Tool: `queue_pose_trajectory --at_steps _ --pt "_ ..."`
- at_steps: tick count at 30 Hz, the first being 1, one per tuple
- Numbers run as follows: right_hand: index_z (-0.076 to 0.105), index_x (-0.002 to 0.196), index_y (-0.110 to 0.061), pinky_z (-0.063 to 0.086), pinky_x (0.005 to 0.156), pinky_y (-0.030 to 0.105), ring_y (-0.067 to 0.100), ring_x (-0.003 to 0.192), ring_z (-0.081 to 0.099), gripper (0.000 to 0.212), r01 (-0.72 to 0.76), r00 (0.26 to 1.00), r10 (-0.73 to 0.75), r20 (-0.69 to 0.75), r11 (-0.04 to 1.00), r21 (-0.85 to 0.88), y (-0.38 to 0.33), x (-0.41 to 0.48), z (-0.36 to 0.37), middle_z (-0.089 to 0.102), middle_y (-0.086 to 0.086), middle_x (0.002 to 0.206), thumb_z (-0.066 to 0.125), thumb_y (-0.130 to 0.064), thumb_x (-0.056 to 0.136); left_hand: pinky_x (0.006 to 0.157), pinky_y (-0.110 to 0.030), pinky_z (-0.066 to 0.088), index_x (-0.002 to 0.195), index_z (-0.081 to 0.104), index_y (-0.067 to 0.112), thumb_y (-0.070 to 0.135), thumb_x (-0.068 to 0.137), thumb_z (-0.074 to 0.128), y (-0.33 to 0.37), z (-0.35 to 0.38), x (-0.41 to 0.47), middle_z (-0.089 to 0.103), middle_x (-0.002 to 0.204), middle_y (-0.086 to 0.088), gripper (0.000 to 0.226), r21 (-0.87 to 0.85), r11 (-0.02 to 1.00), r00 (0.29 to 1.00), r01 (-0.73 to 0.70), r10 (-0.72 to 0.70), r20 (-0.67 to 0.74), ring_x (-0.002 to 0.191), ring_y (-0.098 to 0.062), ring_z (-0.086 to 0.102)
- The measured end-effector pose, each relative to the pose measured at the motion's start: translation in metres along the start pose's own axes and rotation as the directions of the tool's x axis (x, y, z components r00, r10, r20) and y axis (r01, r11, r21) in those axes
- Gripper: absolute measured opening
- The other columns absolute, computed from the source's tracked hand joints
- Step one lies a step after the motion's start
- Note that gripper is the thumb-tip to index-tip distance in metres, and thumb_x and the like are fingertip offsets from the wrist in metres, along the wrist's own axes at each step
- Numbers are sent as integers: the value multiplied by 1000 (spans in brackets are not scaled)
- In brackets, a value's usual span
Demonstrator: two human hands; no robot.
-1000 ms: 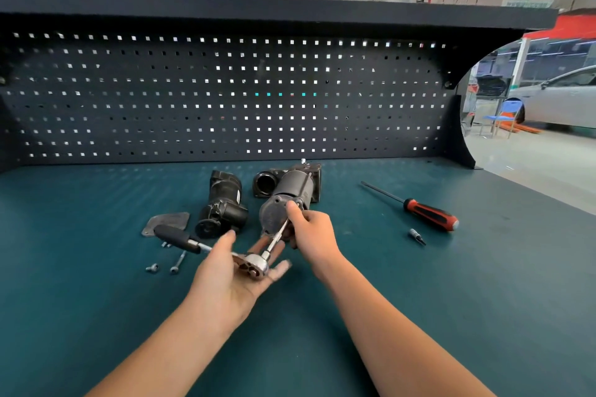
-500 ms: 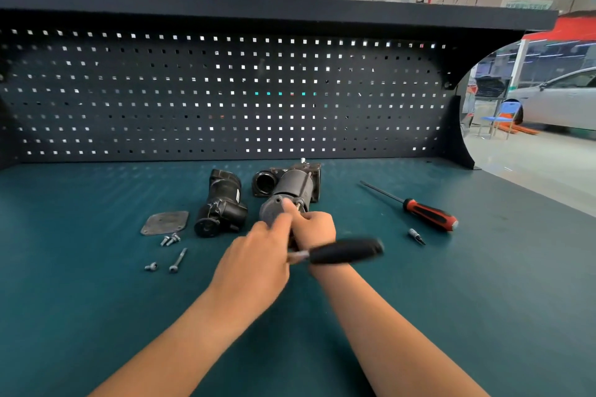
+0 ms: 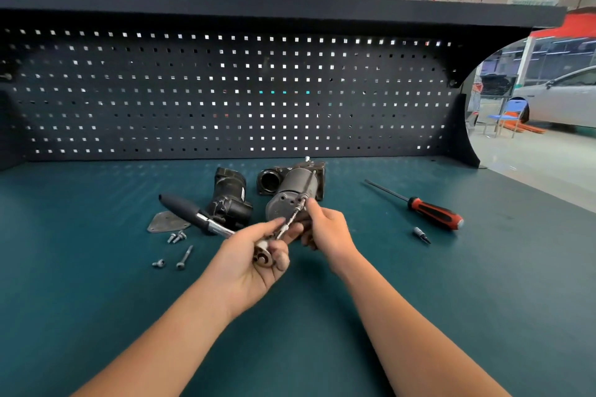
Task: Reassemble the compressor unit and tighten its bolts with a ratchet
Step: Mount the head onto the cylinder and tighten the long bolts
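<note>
**Ratchet seated on a through-bolt of the compressor motor**

Head view: the compressor unit (image 3: 292, 190), a grey cylindrical motor can joined to a dark housing, lies on the green bench mat (image 3: 96, 316) with its round end cap turned toward the person. The left hand (image 3: 250, 259) grasps the ratchet (image 3: 206, 222) around its head, and the black handle points away to the left of the unit. A thin extension bar (image 3: 290, 221) runs from the ratchet head up to a long bolt (image 3: 309, 185) at the rim of the end cap. The right hand (image 3: 325, 227) is closed around the unit's near end, thumb and forefinger pinched at the socket where it meets the bolt. Whether the socket is fully seated on the bolt head is hard to tell, since the fingers cover the joint.

Left of the unit lie a separate black housing (image 3: 230, 200), a flat cover plate (image 3: 166, 222) and several loose bolts (image 3: 175, 251). Right of the unit lie a red-handled screwdriver (image 3: 432, 211) and a small bit (image 3: 421, 234).

The step in hand looks like tightening this through-bolt. The next move calls for steadying the unit with the right hand, keeping the extension in line with the bolt, and swinging the handle. The black housing, plate and loose bolts remain unfitted, so much of the reassembly is left.
</note>
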State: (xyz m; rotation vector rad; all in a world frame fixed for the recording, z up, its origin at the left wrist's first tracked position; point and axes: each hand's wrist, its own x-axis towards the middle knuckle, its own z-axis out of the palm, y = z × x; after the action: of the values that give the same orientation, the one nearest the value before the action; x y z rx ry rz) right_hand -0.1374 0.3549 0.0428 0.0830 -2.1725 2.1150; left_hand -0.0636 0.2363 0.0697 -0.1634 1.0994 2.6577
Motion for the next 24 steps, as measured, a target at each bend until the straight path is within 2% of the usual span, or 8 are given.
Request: queue_pose_trajectory --at_steps 2,4,7,9,12,17,22,24 --pt "63 75 -1 38 56 23 16 59 54 41 58 985 -92 -145 973 -226 11 6 -14 59 0 61 48 -34 94 31 -11 34 105 55 1 2 91 36 5 -4 1 67 71 -17 23 -32 999 1000 16 -15 19 32 -4 38" --pt "61 99 -9 40 71 25 19 87 56 37 65 977 -147 -157 898 -435 20 8 -21 61 0 87 62 -42 84 30 -12 32 112 54 0 -2 87 32 5 -7 3 67 73 -16 33 -11 1000 1000 10 -10 23 32 -4 36" --pt "38 133 -16 41 85 30 21 114 49 79 108 989 -145 -9 777 -620 27 11 -11 50 3 122 72 -51 71 29 -12 31 112 56 -1 -4 76 37 4 -13 6 68 75 -16 41 11 1000 999 -5 5 54 32 -4 36" --pt "32 133 -17 39 78 31 24 114 49 80 149 984 -173 37 706 -692 28 14 -4 51 4 122 72 -51 71 30 -12 31 114 55 -1 -4 72 38 4 -14 6 68 76 -16 45 21 1000 998 -15 13 58 32 -5 35" --pt "38 125 -14 40 69 33 27 102 55 69 157 980 -197 33 655 -739 27 20 -6 59 6 108 69 -50 75 30 -12 31 116 55 -1 -2 66 41 4 -15 6 68 77 -16 51 34 999 999 -26 25 36 32 -5 35" --pt "52 115 -11 39 64 28 20 83 55 58 170 978 -210 18 735 -656 26 21 -9 55 -2 86 74 -44 73 30 -13 32 115 56 0 -3 68 41 5 -13 4 68 78 -16 49 82 996 999 -32 32 3 32 -5 35" --pt "61 91 -8 39 61 28 18 76 56 39 163 983 -183 28 782 -601 28 25 -10 63 1 84 74 -40 73 32 -13 31 114 58 3 -8 85 36 2 -6 4 69 74 -14 38 290 951 986 -109 140 -87 32 -7 36" --pt "63 88 -6 39 60 28 18 75 56 38 151 986 -165 29 798 -584 29 26 -10 64 2 83 74 -39 73 34 -15 32 115 58 8 -10 85 37 -2 -1 2 70 72 -9 40 507 847 967 -160 237 -92 32 -8 38"
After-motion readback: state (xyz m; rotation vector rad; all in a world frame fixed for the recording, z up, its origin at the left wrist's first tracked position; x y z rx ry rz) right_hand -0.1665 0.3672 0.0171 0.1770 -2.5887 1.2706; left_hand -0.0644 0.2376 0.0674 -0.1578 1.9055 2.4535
